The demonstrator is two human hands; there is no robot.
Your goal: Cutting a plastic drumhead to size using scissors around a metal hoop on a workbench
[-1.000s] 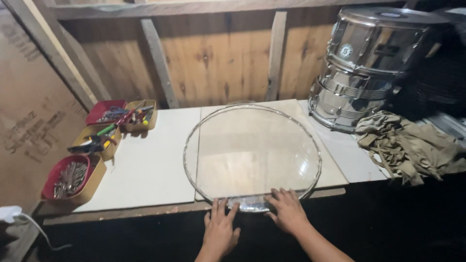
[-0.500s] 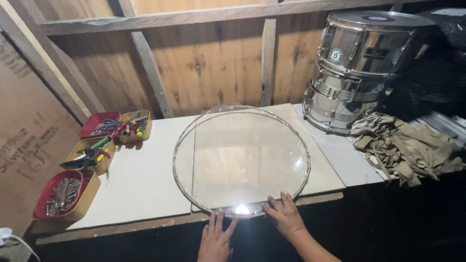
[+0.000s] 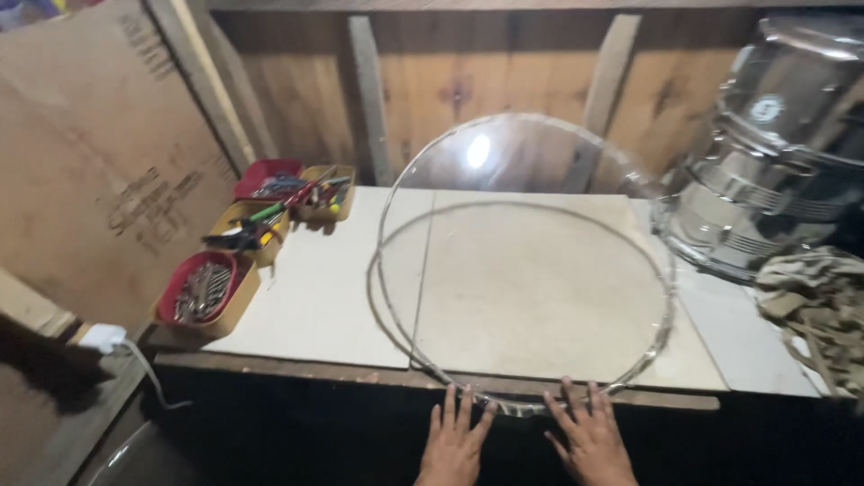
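Observation:
A large clear round drum skin (image 3: 531, 171) stands tilted on the white board (image 3: 315, 288), its far edge raised towards the wooden wall and its near edge at the bench front. Under it a thin metal ring (image 3: 522, 205) seems to lie flat on the board. My left hand (image 3: 454, 441) and my right hand (image 3: 589, 441) are side by side at the near rim. Their fingers are spread and their fingertips touch the rim without closing round it.
Stacked chrome drum shells (image 3: 783, 153) stand at the right, with a crumpled olive cloth (image 3: 810, 306) in front of them. Small trays of tools, a red one (image 3: 202, 288) and a yellow one (image 3: 247, 229), line the left edge. A cardboard sheet (image 3: 99, 162) leans at the left.
The clear skin lay flat on the board before; its far edge has now swung up. My hands stay at the near rim, and the view has moved closer and lower.

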